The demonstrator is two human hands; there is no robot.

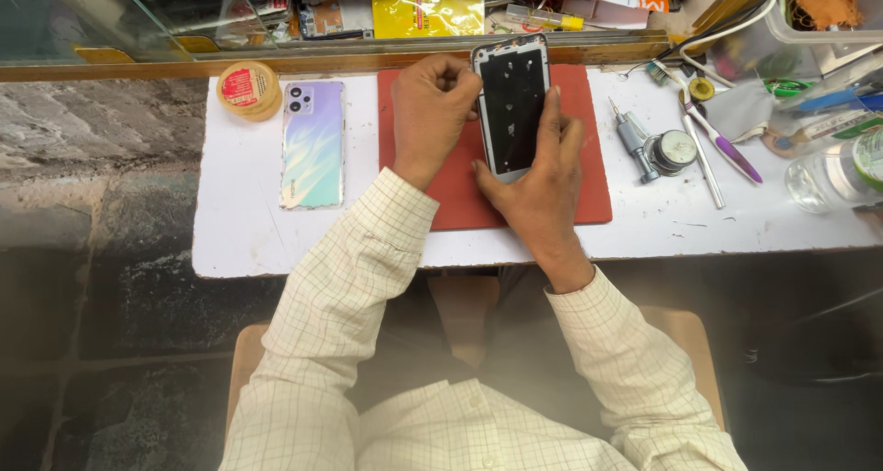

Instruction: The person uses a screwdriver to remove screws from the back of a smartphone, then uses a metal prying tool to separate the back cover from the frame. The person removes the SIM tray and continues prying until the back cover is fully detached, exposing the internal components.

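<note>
Checked cream sleeves fill the bottom of the view, and from them both hands reach up onto a red work mat (589, 195) on a white tabletop (248, 232). Between the hands lies an opened phone frame (512, 108), a pale rim around a black inner plate, standing lengthwise away from the person with its far end just past the mat's far edge. At the frame's left long edge the left hand (429, 117) is curled, fingers pressed together against the upper corner. From below, the right hand (543, 181) covers the frame's near end, its thumb on the lower left corner and its forefinger laid flat up the right edge; together they pinch the frame between them.

Bare red mat shows to the right of the frame and along the mat's near edge. Left of the mat, apart from it, an iridescent phone back cover (313, 144) lies flat, with a round yellow tin (249, 89) just beside its far left corner. Right of the mat sit a small screwdriver (630, 135), a round metal-lidded container (674, 151) and a purple-handled toothbrush (713, 131); a clear plastic bottle (832, 172) lies near the table's right edge. Open white surface runs along the table's near edge.
</note>
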